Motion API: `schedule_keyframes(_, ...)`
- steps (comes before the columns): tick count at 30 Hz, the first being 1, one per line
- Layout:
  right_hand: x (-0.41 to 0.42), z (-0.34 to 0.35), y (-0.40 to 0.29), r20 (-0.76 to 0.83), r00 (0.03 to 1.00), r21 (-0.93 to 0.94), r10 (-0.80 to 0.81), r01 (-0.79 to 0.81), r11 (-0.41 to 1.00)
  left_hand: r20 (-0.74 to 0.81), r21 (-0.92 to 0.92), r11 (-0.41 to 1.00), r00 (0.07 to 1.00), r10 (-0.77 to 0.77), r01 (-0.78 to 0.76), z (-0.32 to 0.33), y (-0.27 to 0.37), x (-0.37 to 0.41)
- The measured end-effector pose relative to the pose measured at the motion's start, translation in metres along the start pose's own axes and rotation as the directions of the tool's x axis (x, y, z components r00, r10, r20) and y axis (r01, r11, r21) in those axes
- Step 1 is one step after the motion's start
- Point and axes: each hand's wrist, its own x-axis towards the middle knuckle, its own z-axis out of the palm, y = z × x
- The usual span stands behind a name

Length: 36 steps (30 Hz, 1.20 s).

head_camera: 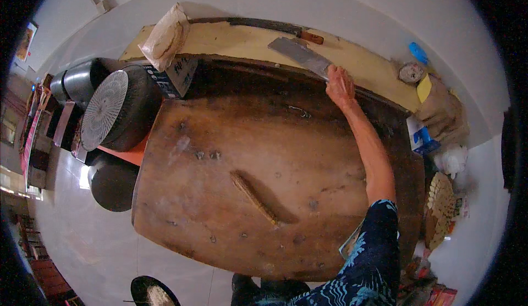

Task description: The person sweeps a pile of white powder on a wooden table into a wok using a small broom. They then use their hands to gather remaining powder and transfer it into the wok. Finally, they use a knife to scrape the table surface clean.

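My right hand [340, 85] reaches to the far right of a dark wooden table and grips the near end of a broad, flat metal blade [301, 56], its handle hidden in the fist. The blade lies over the pale board [247, 38] along the wall. Behind it rests a long dark-bladed tool with a wooden handle [312, 38]. A yellowish-brown, slender rod-like thing [254, 198], perhaps a brush or dried cob, lies slantwise on the wooden table [198, 207]. My left hand is out of view.
A clear plastic bag [165, 38] sits on a box [179, 77] at the back left. Round dark containers [132, 108] stand beside the table's left edge. A cloth sack [443, 108] and a blue-and-white box [420, 137] are at the right. A dark basin [142, 291] holds pale material on the floor.
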Motion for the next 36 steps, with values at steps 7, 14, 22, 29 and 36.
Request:
schedule_keyframes(7,-0.110,-0.060,-0.038,0.152,0.969,0.663,0.197,-0.248,0.706,-0.002,-0.019,0.998,0.998,0.057,-0.057,-0.050,0.004,0.008)
schedule_keyframes(14,-0.391,-0.163,-0.115,0.743,0.620,0.651,0.253,-0.580,-0.489,0.112,-0.056,0.996,0.991,0.071,-0.065,-0.102,-0.017,0.093)
schedule_keyframes(22,-0.694,-0.156,-0.252,0.795,0.373,0.507,0.478,-0.842,-0.186,0.233,0.020,0.995,0.968,0.095,-0.102,-0.133,-0.044,0.139)
schedule_keyframes(29,-0.814,-0.121,-0.293,0.644,0.465,0.619,0.608,-0.784,-0.056,0.326,0.071,0.980,0.933,0.151,-0.184,-0.154,-0.064,0.173)
schedule_keyframes(36,-0.823,-0.102,-0.318,0.531,0.624,0.648,0.573,-0.735,0.201,0.422,0.061,0.958,0.877,0.228,-0.279,-0.169,-0.064,0.180)
